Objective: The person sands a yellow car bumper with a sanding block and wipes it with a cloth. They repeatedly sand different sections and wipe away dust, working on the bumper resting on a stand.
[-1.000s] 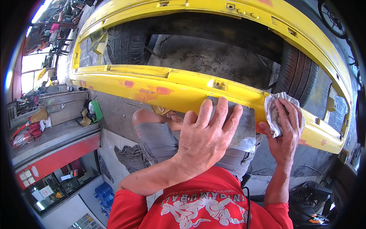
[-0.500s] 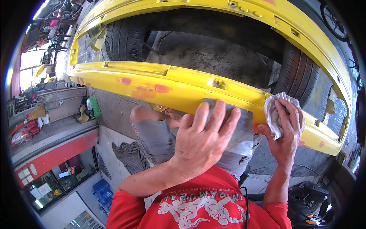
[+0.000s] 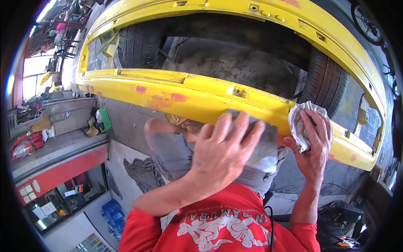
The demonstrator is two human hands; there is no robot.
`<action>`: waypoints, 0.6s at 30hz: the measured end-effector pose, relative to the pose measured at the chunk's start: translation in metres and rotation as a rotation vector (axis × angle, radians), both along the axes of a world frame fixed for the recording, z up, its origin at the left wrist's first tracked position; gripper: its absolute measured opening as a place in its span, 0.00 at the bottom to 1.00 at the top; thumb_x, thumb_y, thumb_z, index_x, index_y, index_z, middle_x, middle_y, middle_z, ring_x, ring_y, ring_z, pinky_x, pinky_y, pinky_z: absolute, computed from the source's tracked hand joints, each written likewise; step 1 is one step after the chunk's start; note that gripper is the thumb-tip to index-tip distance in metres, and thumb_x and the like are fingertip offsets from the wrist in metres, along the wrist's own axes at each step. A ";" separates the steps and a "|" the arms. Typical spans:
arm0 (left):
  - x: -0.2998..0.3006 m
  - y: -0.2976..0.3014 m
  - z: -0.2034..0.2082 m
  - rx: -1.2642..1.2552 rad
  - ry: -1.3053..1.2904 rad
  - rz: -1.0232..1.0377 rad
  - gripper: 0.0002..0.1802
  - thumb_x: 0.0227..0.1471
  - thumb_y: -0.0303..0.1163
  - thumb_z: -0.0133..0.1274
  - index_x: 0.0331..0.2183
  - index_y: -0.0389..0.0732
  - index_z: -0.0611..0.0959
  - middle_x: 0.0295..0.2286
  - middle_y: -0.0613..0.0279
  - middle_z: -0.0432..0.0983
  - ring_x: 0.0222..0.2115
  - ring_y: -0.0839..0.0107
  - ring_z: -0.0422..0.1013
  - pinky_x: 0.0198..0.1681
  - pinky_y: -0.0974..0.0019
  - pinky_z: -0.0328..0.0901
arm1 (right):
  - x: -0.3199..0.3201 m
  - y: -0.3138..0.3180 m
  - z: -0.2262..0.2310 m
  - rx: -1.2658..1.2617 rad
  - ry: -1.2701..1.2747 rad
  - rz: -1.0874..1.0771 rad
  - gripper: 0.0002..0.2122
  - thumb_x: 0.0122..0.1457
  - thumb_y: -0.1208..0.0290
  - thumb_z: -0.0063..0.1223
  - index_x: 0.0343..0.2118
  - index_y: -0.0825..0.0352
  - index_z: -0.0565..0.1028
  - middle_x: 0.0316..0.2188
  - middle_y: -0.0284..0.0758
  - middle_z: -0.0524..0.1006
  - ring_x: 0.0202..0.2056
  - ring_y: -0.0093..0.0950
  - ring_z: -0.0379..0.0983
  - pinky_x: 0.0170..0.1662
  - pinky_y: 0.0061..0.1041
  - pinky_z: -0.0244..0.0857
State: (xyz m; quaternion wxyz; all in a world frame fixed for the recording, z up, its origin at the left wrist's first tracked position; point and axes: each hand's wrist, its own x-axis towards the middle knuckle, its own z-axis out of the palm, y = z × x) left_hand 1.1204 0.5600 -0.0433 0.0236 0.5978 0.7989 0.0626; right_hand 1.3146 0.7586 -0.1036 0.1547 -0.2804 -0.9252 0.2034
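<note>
A yellow car body sill (image 3: 201,94) with orange-red filler patches runs across the view, with tyres behind it. My left hand (image 3: 222,153) lies flat with fingers spread on a grey sheet of sandpaper (image 3: 264,145), pressing it against the sill's lower edge. My right hand (image 3: 312,145) grips a crumpled white rag (image 3: 300,122) held against the yellow panel just right of the sandpaper. My knees in grey shorts show below the sill.
A second yellow panel (image 3: 336,38) arches above. Two tyres (image 3: 140,44) (image 3: 325,82) sit behind the sill. A red-fronted counter (image 3: 58,168) with clutter stands at left, a green tray (image 3: 104,119) near it, and blue water bottles (image 3: 112,210) below.
My left hand has slid the sandpaper a little left and right along the sill's edge. My right hand stays on the rag in the same spot.
</note>
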 end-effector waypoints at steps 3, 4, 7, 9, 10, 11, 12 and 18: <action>-0.021 -0.038 0.012 -0.080 -0.003 0.017 0.32 0.53 0.30 0.63 0.61 0.52 0.87 0.58 0.61 0.77 0.56 0.54 0.72 0.50 0.50 0.72 | 0.002 -0.006 -0.003 0.113 -0.045 0.015 0.32 0.48 0.74 0.75 0.62 0.62 0.85 0.64 0.34 0.80 0.67 0.45 0.73 0.72 0.53 0.59; -0.030 -0.048 0.018 -0.068 -0.058 0.048 0.33 0.52 0.29 0.64 0.61 0.52 0.87 0.58 0.61 0.78 0.56 0.54 0.72 0.52 0.50 0.72 | 0.001 -0.009 -0.004 0.070 -0.060 0.018 0.33 0.50 0.75 0.72 0.64 0.62 0.83 0.68 0.34 0.78 0.72 0.45 0.69 0.76 0.55 0.54; -0.050 -0.076 0.035 -0.034 -0.227 0.181 0.35 0.44 0.23 0.67 0.58 0.46 0.90 0.55 0.56 0.83 0.54 0.48 0.76 0.58 0.51 0.72 | -0.011 -0.026 -0.001 0.117 -0.085 0.053 0.34 0.53 0.73 0.69 0.67 0.63 0.81 0.72 0.35 0.76 0.76 0.45 0.65 0.79 0.55 0.49; -0.057 -0.091 0.034 0.108 -0.345 0.261 0.28 0.54 0.29 0.67 0.58 0.46 0.90 0.56 0.57 0.83 0.54 0.53 0.78 0.59 0.50 0.71 | -0.036 -0.046 0.000 0.156 -0.006 0.065 0.35 0.53 0.72 0.67 0.69 0.62 0.79 0.74 0.35 0.74 0.78 0.43 0.61 0.80 0.55 0.46; -0.060 -0.101 0.032 0.169 -0.432 0.294 0.25 0.58 0.29 0.66 0.58 0.43 0.90 0.56 0.55 0.84 0.54 0.51 0.79 0.60 0.50 0.71 | -0.053 -0.058 0.002 0.122 -0.001 0.094 0.34 0.53 0.71 0.68 0.68 0.61 0.80 0.74 0.35 0.74 0.78 0.43 0.62 0.80 0.54 0.47; -0.061 -0.111 0.029 0.230 -0.521 0.322 0.22 0.62 0.30 0.64 0.57 0.40 0.90 0.55 0.52 0.85 0.54 0.48 0.81 0.61 0.50 0.70 | -0.071 -0.071 0.005 0.155 0.050 0.122 0.34 0.53 0.71 0.69 0.67 0.61 0.81 0.74 0.34 0.73 0.78 0.44 0.62 0.79 0.53 0.47; -0.061 -0.122 0.024 0.296 -0.609 0.456 0.19 0.67 0.29 0.62 0.56 0.36 0.89 0.53 0.48 0.86 0.55 0.47 0.81 0.62 0.52 0.70 | -0.091 -0.085 0.006 0.110 0.034 0.181 0.35 0.52 0.69 0.71 0.67 0.60 0.80 0.75 0.34 0.72 0.78 0.44 0.61 0.79 0.53 0.47; -0.067 -0.179 -0.001 0.995 -1.069 0.647 0.27 0.70 0.26 0.62 0.64 0.25 0.76 0.58 0.46 0.81 0.56 0.56 0.78 0.65 0.49 0.70 | -0.204 -0.156 -0.009 0.106 0.169 0.354 0.34 0.57 0.64 0.63 0.70 0.58 0.76 0.75 0.32 0.70 0.77 0.39 0.59 0.76 0.51 0.51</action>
